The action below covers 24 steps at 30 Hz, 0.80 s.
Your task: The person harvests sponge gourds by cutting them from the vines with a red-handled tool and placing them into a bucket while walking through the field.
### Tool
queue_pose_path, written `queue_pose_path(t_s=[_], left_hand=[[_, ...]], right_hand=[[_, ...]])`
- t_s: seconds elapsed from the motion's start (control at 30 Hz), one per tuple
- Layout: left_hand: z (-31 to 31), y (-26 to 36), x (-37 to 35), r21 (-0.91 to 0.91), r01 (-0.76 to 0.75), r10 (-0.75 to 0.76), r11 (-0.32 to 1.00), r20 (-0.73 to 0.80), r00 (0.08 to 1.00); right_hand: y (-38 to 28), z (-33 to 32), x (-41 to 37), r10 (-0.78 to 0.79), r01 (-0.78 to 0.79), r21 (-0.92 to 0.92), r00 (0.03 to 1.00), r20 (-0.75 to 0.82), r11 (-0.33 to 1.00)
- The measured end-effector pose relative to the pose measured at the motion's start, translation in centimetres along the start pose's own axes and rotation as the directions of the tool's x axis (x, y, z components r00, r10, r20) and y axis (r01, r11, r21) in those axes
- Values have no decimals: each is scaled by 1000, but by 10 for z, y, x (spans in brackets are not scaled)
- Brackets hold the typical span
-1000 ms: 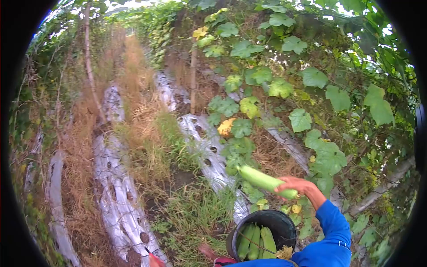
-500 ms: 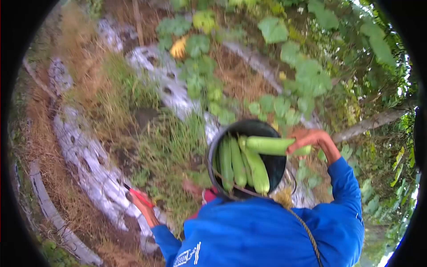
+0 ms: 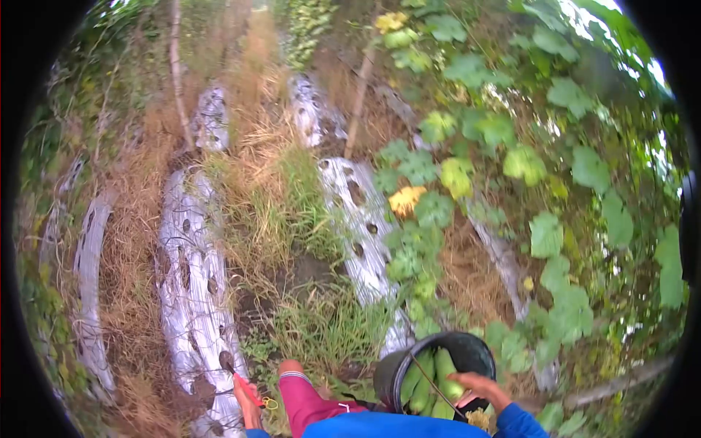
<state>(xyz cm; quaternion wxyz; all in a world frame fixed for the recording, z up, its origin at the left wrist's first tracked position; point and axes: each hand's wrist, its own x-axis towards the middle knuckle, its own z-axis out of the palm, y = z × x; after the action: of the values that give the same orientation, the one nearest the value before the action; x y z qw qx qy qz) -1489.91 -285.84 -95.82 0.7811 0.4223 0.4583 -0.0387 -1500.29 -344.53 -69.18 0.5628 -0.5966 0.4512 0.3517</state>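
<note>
My left hand is closed around red-handled pruning shears, their dark tip pointing up and left over the silver plastic sheeting. At the lower right, a black bucket hangs tilted beside my body. Inside it lie several long, pale green bottle gourds. My right hand reaches over the bucket's right side, fingertips against the end of one gourd. A dark gap shows between its thumb and fingers, and nothing is gripped there.
Strips of holed silver plastic sheeting run along the ground between dry straw and green grass. Broad-leaved vines climb on the right. Wooden poles stand ahead, and another pole slants at the lower right.
My view has tilted up and turned along the rows. The gourd my right hand held across the bucket's mouth now lies in the bucket, and the hand has opened. The shears remain in my left hand.
</note>
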Motion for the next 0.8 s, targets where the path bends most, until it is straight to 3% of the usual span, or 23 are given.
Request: queue_pose_path(t_s=[0.03, 0.07, 0.13, 0.2, 0.23, 0.27, 0.3, 0.33, 0.37, 0.47, 0.5, 0.6, 0.67, 0.77, 0.8], left_hand=[[1, -5, 7, -25, 22, -22, 999, -15, 1000], [10, -8, 11, -53, 21, -22, 998, -21, 1000], [27, -11, 17, -34, 40, -40, 999, -4, 999], [45, -17, 46, -78, 61, -62, 995, 0, 998], [56, -17, 59, -52, 75, -73, 996, 41, 996], [68, -11, 75, -27, 79, -77, 997, 77, 994], [82, -4, 94, -55, 46, -43, 997, 67, 997], [97, 2, 114, -10, 71, -70, 997, 80, 994], [112, 9, 132, 39, 99, -102, 994, 91, 991], [167, 48, 175, 6, 1, -1, 1000, 90, 996], [188, 68, 181, -14, -82, 83, 997, 109, 991], [251, 125, 227, -87, -87, 97, 992, 120, 988], [300, 167, 241, -46, -83, 88, 995, 116, 989], [376, 233, 234, -10, -159, 158, 987, 216, 964], [396, 247, 232, -11, -184, 181, 983, 256, 950]], right_hand=[[1, -12, 23, 100, -89, -140, 993, 67, 986], [-38, 21, 1, 114, -138, -324, 989, -90, 936], [-46, 13, 21, 21, -2, -327, 998, 54, 945], [-96, 37, 28, 231, -268, -533, 963, -138, 803], [-97, 20, 44, 242, -268, -512, 963, -118, 816], [-119, 5, 35, 140, -85, -398, 984, 113, 914], [-96, -1, 12, -579, 579, -97, 815, 23, 810], [-161, 30, -16, -358, 336, -176, 926, -119, 925], [-189, 33, -14, -515, 500, -126, 837, -184, 857], [-276, -12, 47, -410, 380, -195, 901, -143, 904], [-309, -8, 53, -425, 393, -217, 897, -122, 893], [-392, 5, 54, -469, 380, -393, 869, -157, 837], [-449, 19, 72, -472, 348, -638, 881, -28, 687], [-500, 43, 105, -605, 269, -767, 774, -188, 582], [-517, 51, 117, -697, 268, -859, 704, -136, 437]])
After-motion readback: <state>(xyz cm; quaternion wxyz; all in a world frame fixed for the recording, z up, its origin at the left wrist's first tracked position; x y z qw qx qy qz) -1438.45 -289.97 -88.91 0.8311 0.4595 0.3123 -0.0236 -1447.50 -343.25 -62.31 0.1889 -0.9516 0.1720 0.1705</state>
